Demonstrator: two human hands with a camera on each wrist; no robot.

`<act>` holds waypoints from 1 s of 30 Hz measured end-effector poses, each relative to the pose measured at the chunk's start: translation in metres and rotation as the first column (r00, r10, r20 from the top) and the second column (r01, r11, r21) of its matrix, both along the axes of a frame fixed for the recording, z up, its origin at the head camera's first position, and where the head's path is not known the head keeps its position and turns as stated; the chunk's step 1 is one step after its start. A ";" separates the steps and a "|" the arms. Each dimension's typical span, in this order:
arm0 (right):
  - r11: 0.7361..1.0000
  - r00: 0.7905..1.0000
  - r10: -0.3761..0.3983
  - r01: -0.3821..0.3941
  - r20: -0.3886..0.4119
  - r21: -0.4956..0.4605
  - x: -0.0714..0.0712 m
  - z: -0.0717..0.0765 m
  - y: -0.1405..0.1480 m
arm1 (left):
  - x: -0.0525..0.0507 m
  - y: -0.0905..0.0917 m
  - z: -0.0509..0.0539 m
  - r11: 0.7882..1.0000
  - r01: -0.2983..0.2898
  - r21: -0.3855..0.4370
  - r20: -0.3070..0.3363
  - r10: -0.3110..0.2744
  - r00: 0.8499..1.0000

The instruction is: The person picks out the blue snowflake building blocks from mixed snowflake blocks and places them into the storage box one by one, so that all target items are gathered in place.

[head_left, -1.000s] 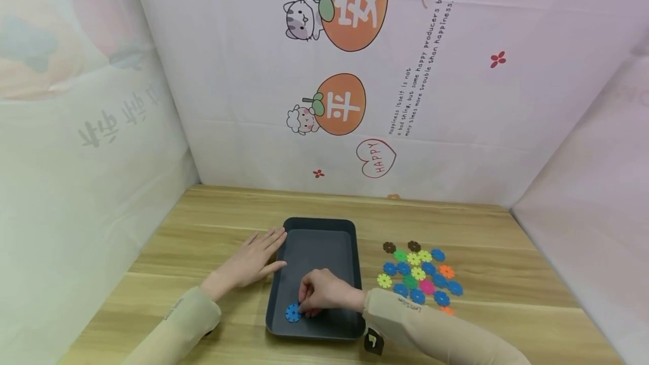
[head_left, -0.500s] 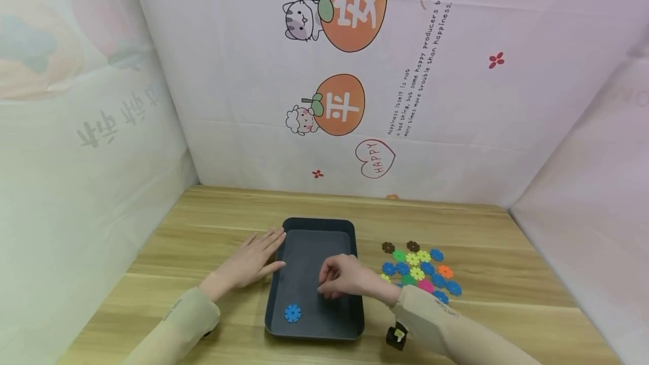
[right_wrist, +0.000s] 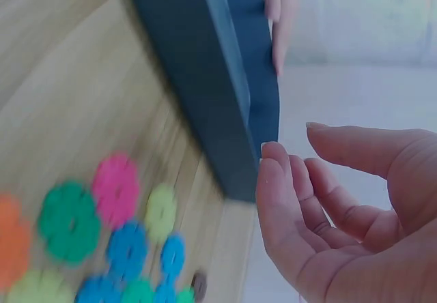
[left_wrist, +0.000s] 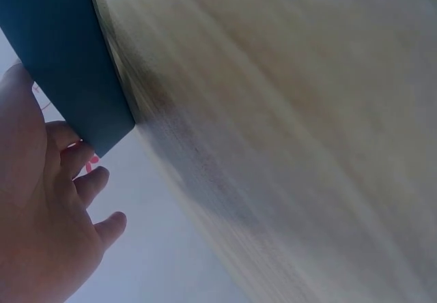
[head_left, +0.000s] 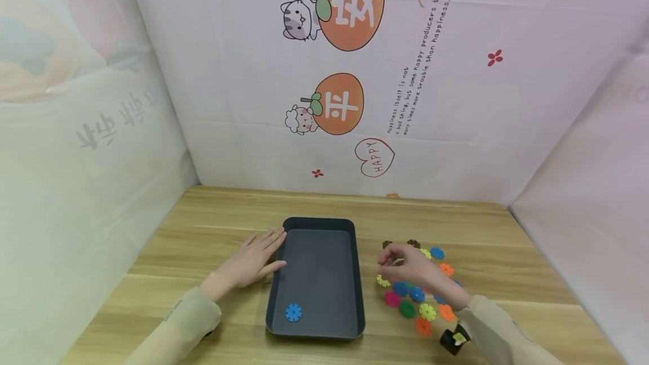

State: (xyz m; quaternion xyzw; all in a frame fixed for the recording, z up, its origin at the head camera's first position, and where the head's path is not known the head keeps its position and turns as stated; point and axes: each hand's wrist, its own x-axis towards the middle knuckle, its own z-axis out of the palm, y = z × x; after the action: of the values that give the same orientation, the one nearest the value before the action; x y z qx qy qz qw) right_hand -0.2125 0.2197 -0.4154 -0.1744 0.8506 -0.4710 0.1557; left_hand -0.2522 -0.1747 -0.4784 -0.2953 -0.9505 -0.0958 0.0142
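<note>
A dark grey rectangular tray point(head_left: 320, 275) lies on the table, with one blue notched plastic disc point(head_left: 293, 312) near its front left corner. My left hand point(head_left: 250, 259) rests on the tray's left rim, fingers straight and spread; the left wrist view shows its fingertips at the tray wall point(left_wrist: 65, 57). To the right of the tray, my right hand point(head_left: 413, 268) hovers over loose coloured notched discs point(head_left: 407, 309). In the right wrist view the thumb and index finger of the right hand point(right_wrist: 348, 214) stand apart, holding nothing. That hand and its forearm hide part of the discs.
The discs are orange, pink, green, yellow, blue and brown, scattered on the wooden table point(head_left: 228, 213). A small black device point(head_left: 453, 339) sits under the right wrist. Printed white cloth walls point(head_left: 243, 145) stand behind and at both sides.
My right hand let go of the blue disc in the tray and moved right, out over the loose discs. The left hand stayed on the tray rim.
</note>
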 end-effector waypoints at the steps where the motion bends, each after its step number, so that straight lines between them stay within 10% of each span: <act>1: 1.000 1.000 -0.017 0.018 -0.010 0.017 0.001 0.000 0.007 | 0.000 0.000 0.000 1.000 0.000 -0.001 -0.001 0.000 1.000; 18: 0.941 0.964 -0.251 0.265 -0.090 0.213 0.006 -0.020 0.119 | 0.001 0.000 0.003 1.000 0.001 -0.003 0.019 -0.001 1.000; 30: 0.869 0.953 -0.247 0.299 -0.178 0.394 0.006 -0.034 0.147 | 0.000 0.000 0.002 1.000 -0.003 -0.011 0.013 0.004 1.000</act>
State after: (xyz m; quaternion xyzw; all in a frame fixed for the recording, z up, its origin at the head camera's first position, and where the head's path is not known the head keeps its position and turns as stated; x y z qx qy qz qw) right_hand -0.2070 0.3667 -0.4493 -0.0434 0.9552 -0.2846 0.0690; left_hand -0.2519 -0.1745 -0.4768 -0.2930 -0.9516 -0.0927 0.0064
